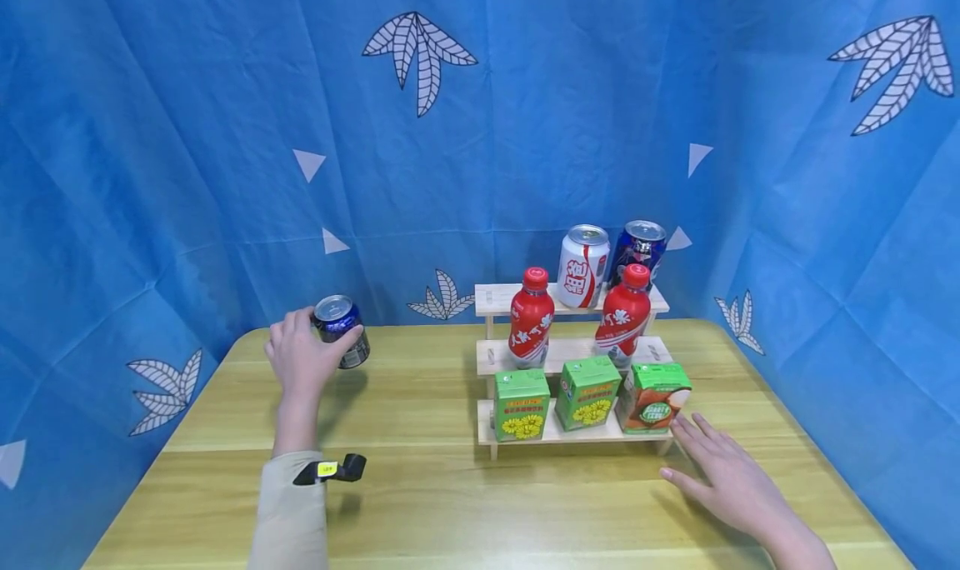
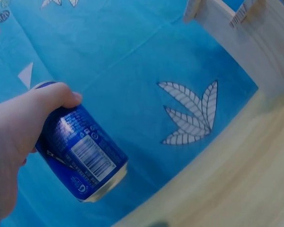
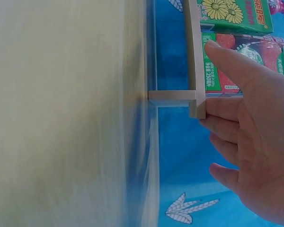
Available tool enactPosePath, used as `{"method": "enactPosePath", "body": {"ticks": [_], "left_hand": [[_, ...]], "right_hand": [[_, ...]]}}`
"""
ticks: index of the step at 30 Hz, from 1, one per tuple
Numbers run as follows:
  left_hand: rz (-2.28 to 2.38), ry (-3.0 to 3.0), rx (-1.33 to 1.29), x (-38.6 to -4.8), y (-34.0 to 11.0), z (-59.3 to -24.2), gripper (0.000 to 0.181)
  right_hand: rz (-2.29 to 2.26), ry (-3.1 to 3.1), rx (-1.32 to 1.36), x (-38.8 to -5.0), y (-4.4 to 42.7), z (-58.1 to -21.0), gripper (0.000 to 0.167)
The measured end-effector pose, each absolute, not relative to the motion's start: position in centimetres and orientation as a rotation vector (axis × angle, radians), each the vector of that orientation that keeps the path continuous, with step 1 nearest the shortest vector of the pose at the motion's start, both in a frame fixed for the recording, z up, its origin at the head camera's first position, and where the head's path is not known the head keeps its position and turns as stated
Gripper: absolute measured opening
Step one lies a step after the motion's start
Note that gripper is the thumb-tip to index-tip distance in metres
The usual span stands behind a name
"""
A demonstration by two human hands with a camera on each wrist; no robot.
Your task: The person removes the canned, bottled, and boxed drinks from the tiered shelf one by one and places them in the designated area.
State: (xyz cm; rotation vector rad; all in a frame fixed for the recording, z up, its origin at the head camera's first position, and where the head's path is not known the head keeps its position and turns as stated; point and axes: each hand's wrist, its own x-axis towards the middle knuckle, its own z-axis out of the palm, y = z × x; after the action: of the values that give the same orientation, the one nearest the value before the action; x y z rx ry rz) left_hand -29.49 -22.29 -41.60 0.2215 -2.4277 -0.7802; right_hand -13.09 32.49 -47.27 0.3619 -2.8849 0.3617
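My left hand (image 1: pixel 302 355) grips a blue drink can (image 1: pixel 356 351) near its top, at the left of the table. In the left wrist view the can (image 2: pixel 85 142) leans, its barcode showing and its base apart from the tabletop. My right hand (image 1: pixel 731 480) reaches to the right end of a three-tier wooden shelf (image 1: pixel 495 358), fingers extended beside a green-and-brown drink carton (image 1: pixel 649 400). Nothing is held in that hand. Whether its fingertips touch the carton or the shelf, I cannot tell.
The lowest tier also bears two green cartons (image 1: pixel 522 405) with yellow flowers. Two red bottles (image 1: pixel 532 320) stand on the middle tier. On top are a white can (image 1: pixel 583 268) and another blue can (image 1: pixel 637 252). A blue curtain (image 1: pixel 420 178) borders the wooden table (image 1: pixel 420 487).
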Motion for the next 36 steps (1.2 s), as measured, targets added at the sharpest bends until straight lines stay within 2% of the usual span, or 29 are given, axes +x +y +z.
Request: {"method": "enactPosePath", "body": {"ticks": [13,36], "left_hand": [[-0.735,-2.459,0.27,-30.5,-23.3,-44.3,0.088],[-0.715,-2.553,0.327,-31.5,-24.3,-46.8,0.088]], "right_hand": [[0.383,-2.886,0.348,-13.0,32.4,-47.4,0.072],[0.375,-2.886,0.347,-13.1,32.6,-47.3,0.073]]}}
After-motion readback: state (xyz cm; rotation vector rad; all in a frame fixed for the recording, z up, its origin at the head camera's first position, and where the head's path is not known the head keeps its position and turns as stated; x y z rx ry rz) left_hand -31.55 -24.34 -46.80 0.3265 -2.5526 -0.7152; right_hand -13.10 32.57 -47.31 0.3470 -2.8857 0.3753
